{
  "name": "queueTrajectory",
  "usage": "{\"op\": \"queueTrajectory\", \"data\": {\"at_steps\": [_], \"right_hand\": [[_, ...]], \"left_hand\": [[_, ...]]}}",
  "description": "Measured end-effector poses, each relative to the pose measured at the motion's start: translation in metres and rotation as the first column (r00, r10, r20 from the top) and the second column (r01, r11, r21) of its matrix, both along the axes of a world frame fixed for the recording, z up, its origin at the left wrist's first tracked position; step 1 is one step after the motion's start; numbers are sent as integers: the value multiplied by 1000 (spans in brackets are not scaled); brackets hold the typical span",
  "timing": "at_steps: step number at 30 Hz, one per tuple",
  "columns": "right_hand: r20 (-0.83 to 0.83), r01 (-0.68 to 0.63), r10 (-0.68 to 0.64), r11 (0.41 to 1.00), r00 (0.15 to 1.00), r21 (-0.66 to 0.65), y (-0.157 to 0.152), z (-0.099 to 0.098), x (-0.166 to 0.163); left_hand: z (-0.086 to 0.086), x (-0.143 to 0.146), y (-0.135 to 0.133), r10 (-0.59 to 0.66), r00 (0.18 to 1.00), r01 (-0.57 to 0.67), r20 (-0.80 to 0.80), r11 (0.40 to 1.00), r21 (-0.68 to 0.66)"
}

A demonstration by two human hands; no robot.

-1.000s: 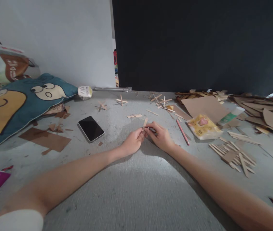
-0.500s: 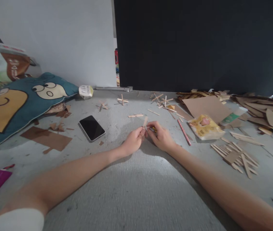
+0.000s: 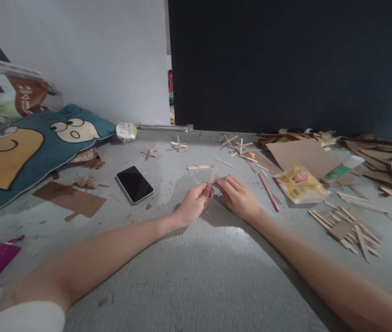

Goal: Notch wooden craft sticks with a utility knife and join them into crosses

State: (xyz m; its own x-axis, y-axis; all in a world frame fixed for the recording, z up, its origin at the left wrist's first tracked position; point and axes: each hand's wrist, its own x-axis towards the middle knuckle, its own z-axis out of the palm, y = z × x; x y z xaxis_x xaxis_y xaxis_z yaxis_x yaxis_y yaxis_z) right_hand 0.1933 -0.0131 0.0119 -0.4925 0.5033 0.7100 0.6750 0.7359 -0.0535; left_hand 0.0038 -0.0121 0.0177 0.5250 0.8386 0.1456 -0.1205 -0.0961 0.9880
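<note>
My left hand (image 3: 193, 204) is closed in a pinch on a thin wooden craft stick (image 3: 212, 175) that points up and away from me. My right hand (image 3: 238, 196) is closed right beside it, its fingertips meeting the stick's lower end and gripping a small object that I cannot make out. Both hands rest low over the grey floor (image 3: 196, 267) at the middle of the view. A red pencil (image 3: 269, 192) lies just right of my right hand.
A black phone (image 3: 134, 184) lies left of my hands. A blue cartoon cushion (image 3: 26, 147) and brown card scraps (image 3: 71, 198) are at left. At right lie a yellow packet (image 3: 299, 184), a glue bottle (image 3: 343, 168), cardboard sheets (image 3: 303, 154) and piles of sticks (image 3: 346, 226).
The hands stay together on the stick. The yellow bit seen at my right fingers half a second ago is now hidden. The view has shifted slightly to the left.
</note>
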Motion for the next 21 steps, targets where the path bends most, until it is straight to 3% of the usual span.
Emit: {"op": "queueTrajectory", "data": {"at_steps": [13, 21], "right_hand": [[12, 21, -21, 1000, 1000, -23, 2, -3, 1], [32, 16, -15, 1000, 999, -26, 4, -4, 5]], "left_hand": [[4, -2, -2, -39, 999, 40, 32, 998, -40], [-2, -2, -1, -15, 998, 16, -66, 1000, 3]]}}
